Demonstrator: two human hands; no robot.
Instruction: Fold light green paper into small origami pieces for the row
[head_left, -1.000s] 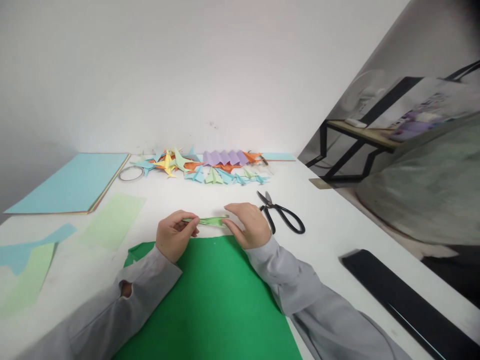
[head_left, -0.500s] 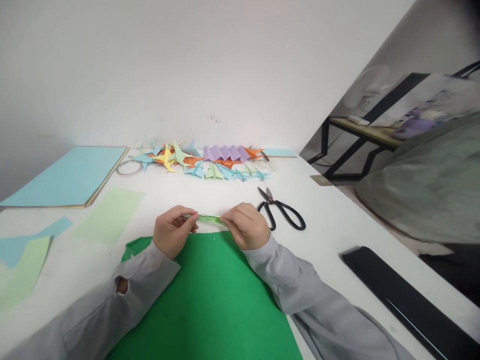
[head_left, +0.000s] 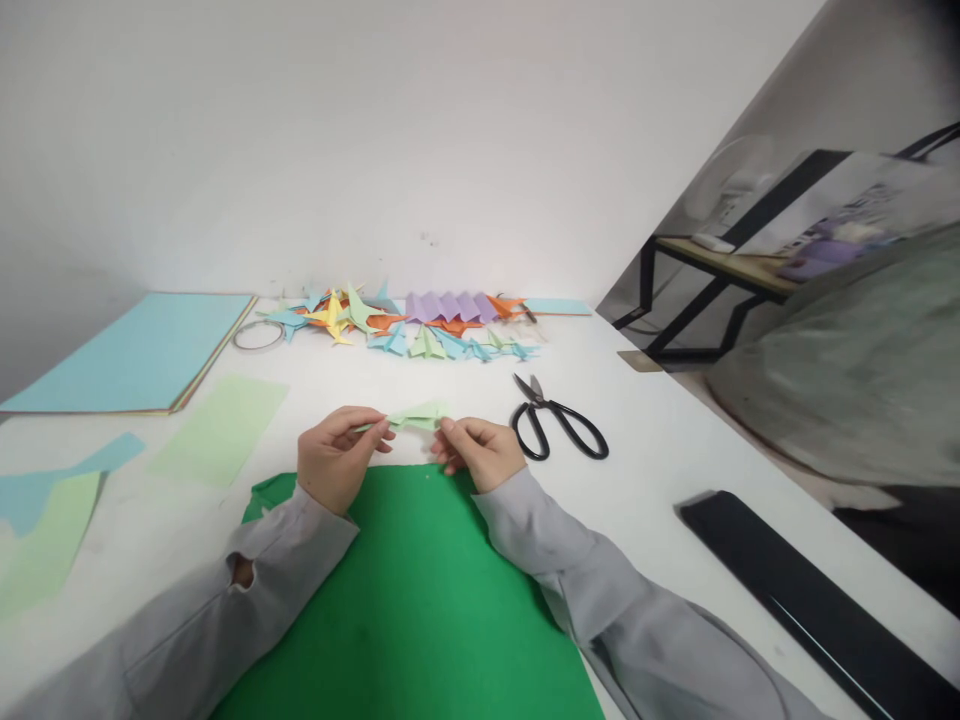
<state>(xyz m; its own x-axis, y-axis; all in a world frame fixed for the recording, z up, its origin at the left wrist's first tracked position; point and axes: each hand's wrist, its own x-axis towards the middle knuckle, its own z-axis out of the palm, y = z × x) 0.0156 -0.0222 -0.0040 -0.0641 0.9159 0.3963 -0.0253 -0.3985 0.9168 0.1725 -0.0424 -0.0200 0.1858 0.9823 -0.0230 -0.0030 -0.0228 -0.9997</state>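
A small folded piece of light green paper (head_left: 417, 415) is held up between my two hands, over the far edge of the green sheet (head_left: 420, 590). My left hand (head_left: 339, 455) pinches its left end between thumb and fingers. At the other end, my right hand (head_left: 481, 452) grips it with thumb and fingertips. A pair of black-handled scissors (head_left: 577, 428) lies spread on the white table, just right of my right hand.
Folded paper figures (head_left: 349, 315) in several colours and a purple pleated paper (head_left: 451, 307) sit along the wall. On the left lie a stack of coloured sheets (head_left: 142, 350), a tape roll (head_left: 258, 336) and green paper (head_left: 225, 425). A long black object (head_left: 802, 600) lies at right.
The folded paper has turned and shows a wider face. My right hand has shifted its hold, thumb now uppermost, slightly lower and to the left. My left hand has barely moved.
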